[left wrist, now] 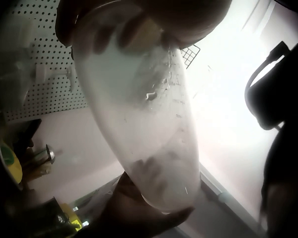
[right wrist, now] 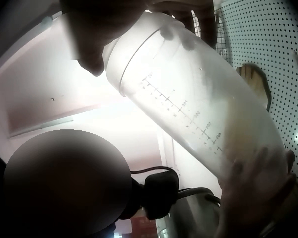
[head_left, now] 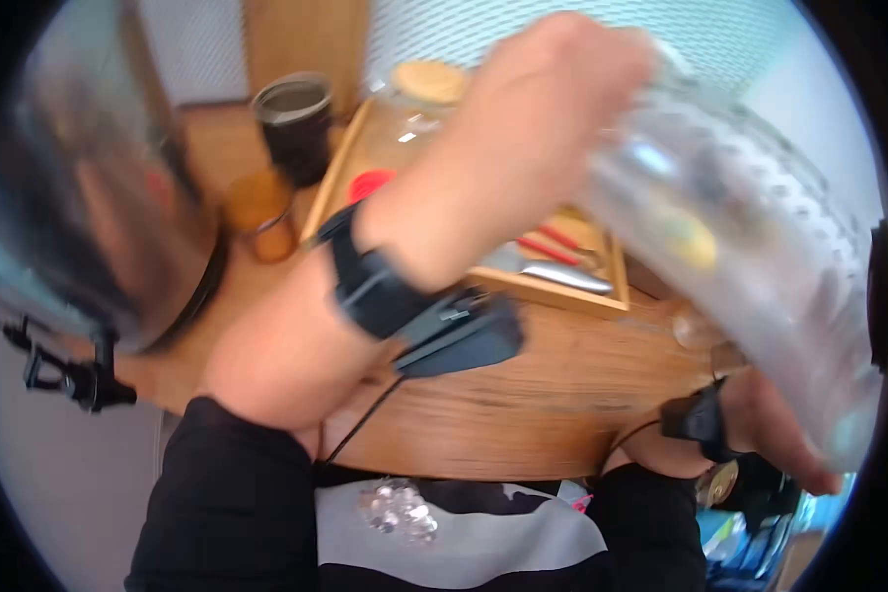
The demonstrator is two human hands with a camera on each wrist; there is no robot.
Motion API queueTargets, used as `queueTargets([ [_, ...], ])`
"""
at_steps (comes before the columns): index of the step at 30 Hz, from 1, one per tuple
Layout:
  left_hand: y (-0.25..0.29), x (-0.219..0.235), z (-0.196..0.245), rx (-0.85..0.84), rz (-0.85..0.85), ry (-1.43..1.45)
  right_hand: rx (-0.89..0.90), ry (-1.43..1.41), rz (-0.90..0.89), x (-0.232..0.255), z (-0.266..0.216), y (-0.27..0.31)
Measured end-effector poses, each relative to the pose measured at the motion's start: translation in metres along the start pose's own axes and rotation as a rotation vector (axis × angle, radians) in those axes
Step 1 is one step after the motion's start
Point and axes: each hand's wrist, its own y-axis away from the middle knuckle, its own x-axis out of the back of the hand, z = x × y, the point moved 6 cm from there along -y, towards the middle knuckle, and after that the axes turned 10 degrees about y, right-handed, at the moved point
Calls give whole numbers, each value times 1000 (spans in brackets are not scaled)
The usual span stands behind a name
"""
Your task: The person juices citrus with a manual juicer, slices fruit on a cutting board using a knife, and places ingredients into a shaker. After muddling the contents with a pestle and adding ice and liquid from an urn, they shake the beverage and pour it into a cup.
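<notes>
A translucent plastic measuring cup (head_left: 720,227), long and marked with a printed scale, is held up tilted at the right of the head view. My left hand (head_left: 577,94) grips its upper end, the arm crossing over the tray. Lower down, my right hand (head_left: 775,429) holds the other end. In the left wrist view, fingers and thumb wrap the wide end of the cup (left wrist: 144,114), and droplets cling to its wall. The right wrist view shows the scale on the cup (right wrist: 188,109), with a hand at each end. Blur hides detail in the head view.
Behind my left arm lies a wooden tray (head_left: 553,294) with a silver-handled knife (head_left: 567,276), red-handled tool and a jar with a wooden lid (head_left: 429,84). Left stand a dark tumbler (head_left: 296,128), an amber glass (head_left: 259,217) and a tall shiny cylinder (head_left: 89,197).
</notes>
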Motion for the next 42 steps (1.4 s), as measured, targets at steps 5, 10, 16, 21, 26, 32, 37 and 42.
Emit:
queueTargets([
  [5,28,13,-53,615,289,386,-314,-861,-376,8,73,32],
  [10,25,4,-32,548,255,343,24,-579,-564,-50,33,11],
  [16,33,19,-62,631,311,272,-119,-452,-360,-44,55,18],
  [21,31,7,-54,638,263,339,-192,-424,-292,-39,76,35],
  [26,37,21,-70,686,309,346,183,457,-245,-27,87,53],
  [32,29,2,-48,656,306,375,58,126,-293,-34,98,42],
  [37,30,10,-53,646,252,275,-280,-476,-346,-40,113,36],
  [42,32,9,-61,679,265,260,-224,-729,-333,-7,86,27],
])
